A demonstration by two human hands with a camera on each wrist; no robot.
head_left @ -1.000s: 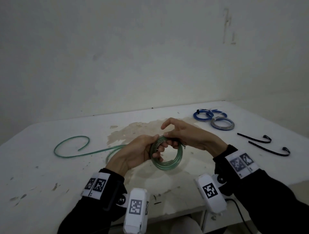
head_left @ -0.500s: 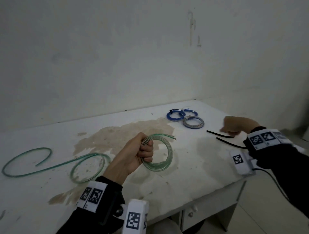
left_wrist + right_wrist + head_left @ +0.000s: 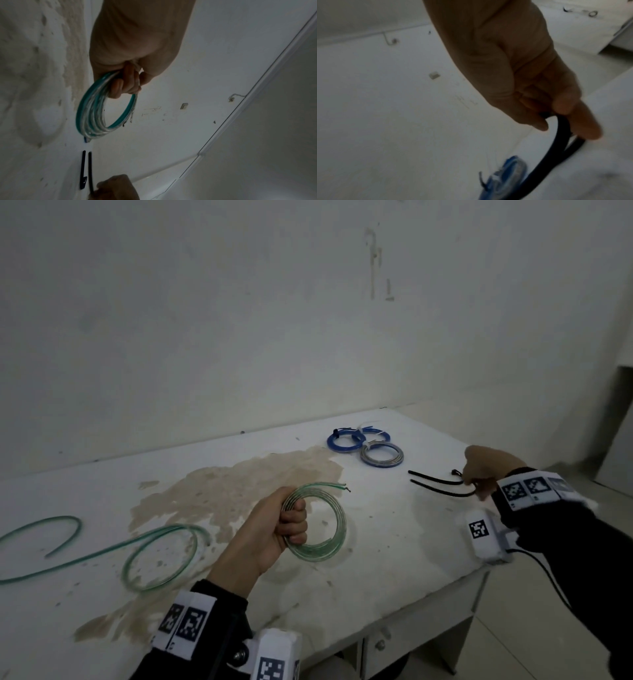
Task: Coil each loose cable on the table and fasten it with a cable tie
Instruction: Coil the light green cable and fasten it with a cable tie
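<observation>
My left hand (image 3: 291, 525) grips a coil of translucent green cable (image 3: 334, 529) just above the table, fingers curled round its left side; its two cut ends stick out at the top. In the left wrist view the hand (image 3: 123, 83) holds the coil (image 3: 91, 115) the same way. Two black cable ties (image 3: 435, 486) lie to the right. My right hand (image 3: 476, 482) pinches the near end of one. In the right wrist view thumb and fingers (image 3: 556, 116) pinch the black tie (image 3: 556, 152).
A second green cable (image 3: 137, 546) lies loose on the white table's (image 3: 411, 577) left side. Two blue coils (image 3: 342, 441) and a grey coil (image 3: 382, 455), each tied, sit at the back right. The table's right edge is just under my right wrist.
My right hand let go of the green coil and moved right to the black ties, where it now pinches one. My left hand keeps hold of the coil.
</observation>
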